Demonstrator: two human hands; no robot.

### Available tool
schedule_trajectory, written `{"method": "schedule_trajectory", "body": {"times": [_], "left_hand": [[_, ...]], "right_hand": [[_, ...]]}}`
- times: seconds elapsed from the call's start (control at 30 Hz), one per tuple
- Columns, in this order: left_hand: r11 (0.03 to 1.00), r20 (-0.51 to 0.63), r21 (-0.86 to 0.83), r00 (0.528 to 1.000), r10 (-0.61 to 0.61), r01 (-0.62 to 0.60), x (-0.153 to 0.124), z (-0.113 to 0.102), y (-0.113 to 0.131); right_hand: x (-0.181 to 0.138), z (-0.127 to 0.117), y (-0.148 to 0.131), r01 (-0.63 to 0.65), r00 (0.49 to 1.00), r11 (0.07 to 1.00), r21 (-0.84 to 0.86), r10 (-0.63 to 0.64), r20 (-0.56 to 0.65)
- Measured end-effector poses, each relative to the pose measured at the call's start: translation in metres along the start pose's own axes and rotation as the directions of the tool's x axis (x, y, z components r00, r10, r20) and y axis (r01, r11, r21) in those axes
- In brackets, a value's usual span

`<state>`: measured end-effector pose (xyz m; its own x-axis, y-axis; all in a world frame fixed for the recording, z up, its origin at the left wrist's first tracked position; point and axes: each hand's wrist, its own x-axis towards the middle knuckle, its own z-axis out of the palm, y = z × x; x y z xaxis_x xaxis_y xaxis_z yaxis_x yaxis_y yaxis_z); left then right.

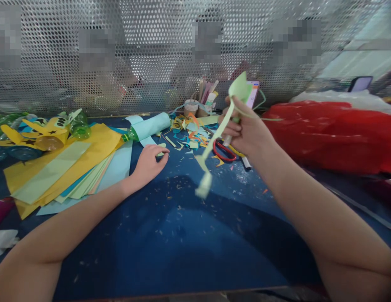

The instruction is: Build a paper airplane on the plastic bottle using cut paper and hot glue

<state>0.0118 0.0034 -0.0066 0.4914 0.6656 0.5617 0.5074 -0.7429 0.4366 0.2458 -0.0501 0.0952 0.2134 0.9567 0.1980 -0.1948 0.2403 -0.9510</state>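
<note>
My right hand (241,126) is raised over the back of the table, its fingers closed on light green paper scraps (241,86). A long thin strip of the same paper dangles from it, its lower end blurred. On the table my left hand (151,163) rests with curled fingers; a small light green paper piece (161,154) shows between thumb and fingers. Just behind that hand lies a green plastic bottle wrapped in light blue paper (154,126). Red-handled scissors (224,152) and a marker (246,162) lie below my right hand.
Coloured paper sheets (103,140) are stacked at left, beside bottles with yellow paper cut-outs (53,130). Paper scraps (195,134) lie mid-back near cups of sticks and glue (209,100). A red plastic bag (334,138) fills the right. Behind stands a perforated metal screen (157,54).
</note>
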Motion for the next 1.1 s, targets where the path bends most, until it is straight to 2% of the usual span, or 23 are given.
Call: {"method": "schedule_trajectory", "body": {"times": [0.1, 0.17, 0.2, 0.23, 0.3, 0.43, 0.5, 0.53, 0.6, 0.67, 0.73, 0.8, 0.87, 1.03, 1.1], "left_hand": [[1.000, -0.033, 0.014, 0.999, 0.012, -0.012, 0.000, -0.002, 0.003], [1.000, -0.084, 0.019, 0.996, 0.012, -0.011, -0.001, -0.005, 0.007], [1.000, -0.109, 0.023, 0.994, 0.013, -0.010, -0.001, -0.006, 0.009], [1.000, -0.129, 0.025, 0.992, 0.017, -0.014, -0.002, -0.008, 0.011], [0.999, -0.130, 0.020, 0.991, 0.042, -0.040, -0.004, -0.010, 0.016], [0.989, -0.010, -0.033, 0.990, 0.141, -0.141, -0.008, -0.007, 0.021], [0.978, 0.058, -0.053, 0.977, 0.204, -0.201, -0.010, -0.003, 0.022], [0.971, 0.092, -0.057, 0.967, 0.237, -0.232, -0.012, -0.001, 0.022], [0.954, 0.168, -0.064, 0.939, 0.300, -0.294, -0.013, 0.003, 0.022], [0.939, 0.250, -0.067, 0.905, 0.343, -0.337, -0.015, 0.005, 0.022], [0.934, 0.299, -0.056, 0.886, 0.354, -0.354, -0.016, 0.005, 0.022], [0.935, 0.312, -0.033, 0.885, 0.345, -0.353, -0.017, 0.006, 0.023], [0.938, 0.317, -0.015, 0.888, 0.334, -0.348, -0.019, 0.006, 0.023], [0.948, 0.307, 0.008, 0.903, 0.300, -0.318, -0.021, 0.007, 0.025], [0.966, 0.275, 0.000, 0.929, 0.248, -0.259, -0.021, 0.006, 0.026]], "right_hand": [[-0.004, 0.000, 0.018, -0.144, 0.969, 0.977, -0.159, 0.171, 0.176], [-0.006, 0.002, 0.039, -0.241, 0.893, 0.911, -0.335, 0.343, 0.291], [-0.007, 0.004, 0.049, -0.262, 0.845, 0.866, -0.425, 0.419, 0.331], [-0.009, 0.006, 0.060, -0.252, 0.825, 0.825, -0.507, 0.457, 0.333], [-0.010, 0.010, 0.077, -0.167, 0.847, 0.747, -0.643, 0.443, 0.295], [-0.011, 0.014, 0.091, 0.054, 0.939, 0.614, -0.787, 0.237, 0.249], [-0.010, 0.015, 0.089, 0.119, 0.968, 0.614, -0.780, 0.105, 0.230], [-0.010, 0.015, 0.087, 0.128, 0.978, 0.643, -0.755, 0.046, 0.204], [-0.008, 0.015, 0.084, 0.092, 0.992, 0.765, -0.638, -0.016, 0.124], [-0.005, 0.014, 0.083, 0.006, 0.999, 0.900, -0.435, 0.017, 0.048], [-0.001, 0.010, 0.084, -0.088, 0.995, 0.966, -0.242, 0.095, 0.016], [0.002, 0.004, 0.087, -0.164, 0.986, 0.973, -0.160, 0.166, -0.003], [0.004, 0.000, 0.091, -0.210, 0.978, 0.966, -0.152, 0.209, -0.019], [0.001, -0.001, 0.096, -0.220, 0.975, 0.967, -0.131, 0.219, -0.020], [-0.001, 0.003, 0.095, -0.219, 0.975, 0.967, -0.131, 0.221, -0.002]]}}
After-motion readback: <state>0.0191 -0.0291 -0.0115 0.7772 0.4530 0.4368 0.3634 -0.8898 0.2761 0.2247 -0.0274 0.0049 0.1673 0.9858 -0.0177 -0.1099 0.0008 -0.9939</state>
